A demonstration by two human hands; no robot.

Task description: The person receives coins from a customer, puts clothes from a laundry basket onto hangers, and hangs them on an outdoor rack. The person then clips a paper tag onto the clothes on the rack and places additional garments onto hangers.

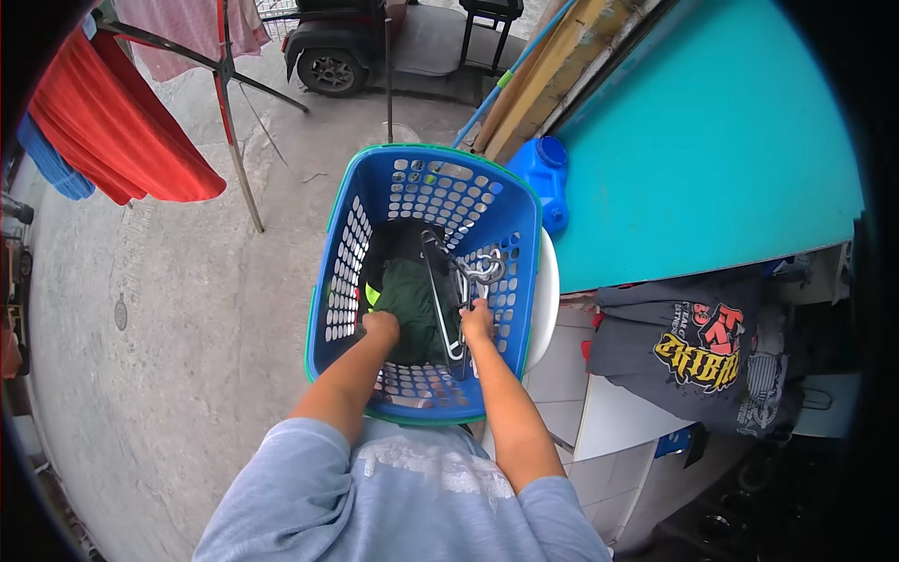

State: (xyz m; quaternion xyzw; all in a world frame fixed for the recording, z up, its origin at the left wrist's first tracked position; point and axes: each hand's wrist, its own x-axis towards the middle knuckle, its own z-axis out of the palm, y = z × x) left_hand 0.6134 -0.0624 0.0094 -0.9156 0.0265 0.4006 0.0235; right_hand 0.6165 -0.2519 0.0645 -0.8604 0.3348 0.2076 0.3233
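Note:
Both my hands reach down into a tall blue laundry basket [332, 281] with a green rim. My left hand [381, 327] is closed at the left edge of a dark green cloth [408, 304], near a small neon yellow patch. My right hand [477, 321] is closed beside several hangers [440, 290], black and white, which lean against the basket's right side; its fingertips are partly hidden. Metal hooks [485, 269] of the hangers stick up above that hand. Darker cloth lies deeper in the basket.
Red cloth [122, 112] hangs on a metal rack [226, 122] at upper left. A blue jug [541, 178] stands right of the basket, by a turquoise panel [702, 140]. A dark printed shirt [655, 328] lies at right. A vehicle [332, 66] is parked at the top.

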